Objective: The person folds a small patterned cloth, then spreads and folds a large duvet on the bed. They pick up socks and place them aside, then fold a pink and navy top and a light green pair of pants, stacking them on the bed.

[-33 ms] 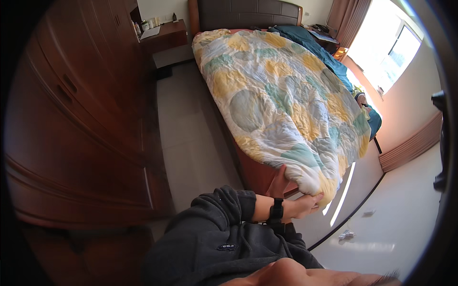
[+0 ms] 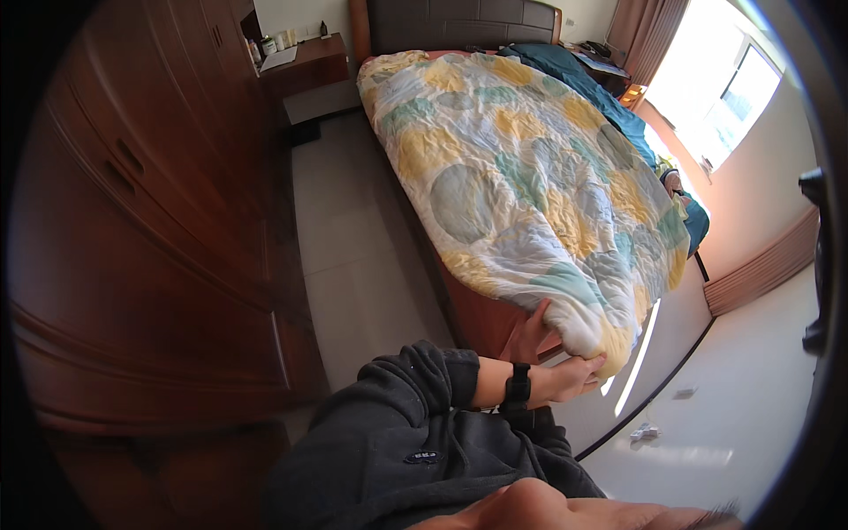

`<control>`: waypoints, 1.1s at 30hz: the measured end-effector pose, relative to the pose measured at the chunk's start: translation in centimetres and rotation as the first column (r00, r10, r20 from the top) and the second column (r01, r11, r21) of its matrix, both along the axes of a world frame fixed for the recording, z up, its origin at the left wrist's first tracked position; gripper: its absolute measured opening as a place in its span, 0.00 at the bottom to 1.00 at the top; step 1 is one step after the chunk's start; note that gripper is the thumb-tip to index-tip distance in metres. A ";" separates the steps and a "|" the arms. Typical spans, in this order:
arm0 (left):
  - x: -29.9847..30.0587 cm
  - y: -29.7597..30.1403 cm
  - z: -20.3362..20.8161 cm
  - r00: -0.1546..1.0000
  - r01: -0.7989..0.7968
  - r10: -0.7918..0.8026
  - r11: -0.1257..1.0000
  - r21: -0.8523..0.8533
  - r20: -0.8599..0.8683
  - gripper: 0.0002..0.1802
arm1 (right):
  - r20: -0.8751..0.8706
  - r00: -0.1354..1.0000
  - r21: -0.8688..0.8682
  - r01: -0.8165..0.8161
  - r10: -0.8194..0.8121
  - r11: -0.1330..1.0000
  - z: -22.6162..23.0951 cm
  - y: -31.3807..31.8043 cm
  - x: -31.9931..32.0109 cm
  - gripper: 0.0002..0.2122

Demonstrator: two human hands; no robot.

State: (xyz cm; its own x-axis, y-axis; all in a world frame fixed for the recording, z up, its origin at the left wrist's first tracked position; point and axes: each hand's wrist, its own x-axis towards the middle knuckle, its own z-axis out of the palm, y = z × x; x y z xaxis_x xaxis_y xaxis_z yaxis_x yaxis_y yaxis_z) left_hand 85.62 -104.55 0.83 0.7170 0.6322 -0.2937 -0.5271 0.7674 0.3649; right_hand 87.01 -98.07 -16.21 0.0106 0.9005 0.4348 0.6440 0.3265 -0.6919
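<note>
A padded quilt [image 2: 530, 190] with yellow, green and grey-blue round patches on white spreads over the bed, its near corner pulled toward me. My left hand [image 2: 572, 378], below a black wristband [image 2: 518, 387], is closed on the bunched near corner of the quilt. Just behind it, my right hand [image 2: 530, 334] grips the quilt's near edge from beneath, its fingers partly hidden by the cloth. My forearms cross, the left one passing in front of the right wrist.
Dark wooden wardrobes [image 2: 141, 230] line the left side, with a tiled floor [image 2: 353, 221] strip before the bed. A brown headboard [image 2: 464, 25] stands at the far end beside a bedside shelf [image 2: 305, 64]. Teal bedding [image 2: 583, 93] lies along the window side.
Both my hands and the quilt's near corner have shifted slightly to the right. My hold on the quilt looks the same.
</note>
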 end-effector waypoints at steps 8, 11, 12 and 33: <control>-22.3 11.3 -2.4 0.956 0.286 -0.263 0.929 0.236 -0.127 0.19 | -0.839 0.377 -0.243 0.388 -0.393 0.889 3.4 7.0 0.4 0.19; -30.7 17.3 -7.5 0.978 0.027 -0.017 0.998 0.048 -0.208 0.13 | -0.932 -0.071 -0.363 0.232 -0.357 0.902 2.2 7.8 0.7 0.17; -33.3 19.2 -9.6 0.963 -0.042 0.052 0.998 0.042 -0.263 0.12 | -0.906 -0.006 -0.411 0.259 -0.424 0.874 1.5 8.2 1.1 0.16; -63.1 57.9 -28.3 0.765 -0.634 0.644 0.755 -0.169 0.008 0.58 | -0.801 0.081 -0.054 0.977 -0.593 0.206 29.6 10.3 -7.0 0.13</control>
